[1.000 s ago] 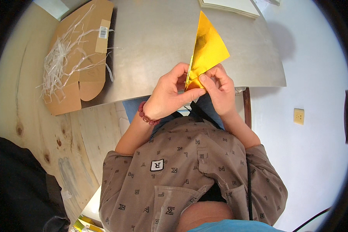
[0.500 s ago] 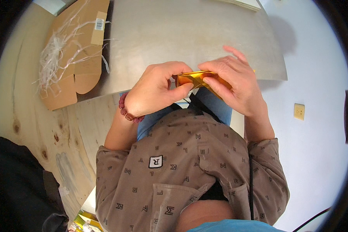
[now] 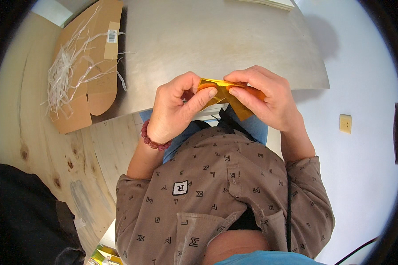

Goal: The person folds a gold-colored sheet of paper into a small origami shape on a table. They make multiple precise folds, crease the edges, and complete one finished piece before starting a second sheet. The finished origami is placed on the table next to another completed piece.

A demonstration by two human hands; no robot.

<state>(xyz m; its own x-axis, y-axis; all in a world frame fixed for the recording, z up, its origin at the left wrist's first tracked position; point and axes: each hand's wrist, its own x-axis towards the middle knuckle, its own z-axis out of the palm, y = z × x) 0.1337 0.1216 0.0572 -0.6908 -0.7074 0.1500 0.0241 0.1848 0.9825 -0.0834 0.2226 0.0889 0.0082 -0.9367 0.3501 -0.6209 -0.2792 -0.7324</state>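
Above the near edge of the grey counter [image 3: 234, 48], I see my left hand [image 3: 174, 110] and right hand [image 3: 269, 99] both pinching 1 folded gold foil sheet [image 3: 227, 95] between thumb and fingers.

Table [image 3: 216, 39] ahead; cardboard box [image 3: 90, 66] at its left edge — shredded strips [image 3: 70, 73] in it; paper stack [image 3: 269, 3] far right.

shirt: short-sleeved, brown, button-up shirt [image 3: 216, 194] with a collar, patterned all over with small dark and pale letter-like marks
chest patch: dark square with a pale letter [image 3: 180, 188]
trousers: blue [image 3: 181, 134]
left wrist: bracelet of dark red beads [image 3: 152, 140]
cable: thin black cord [image 3: 289, 207] down the right side of the shirt
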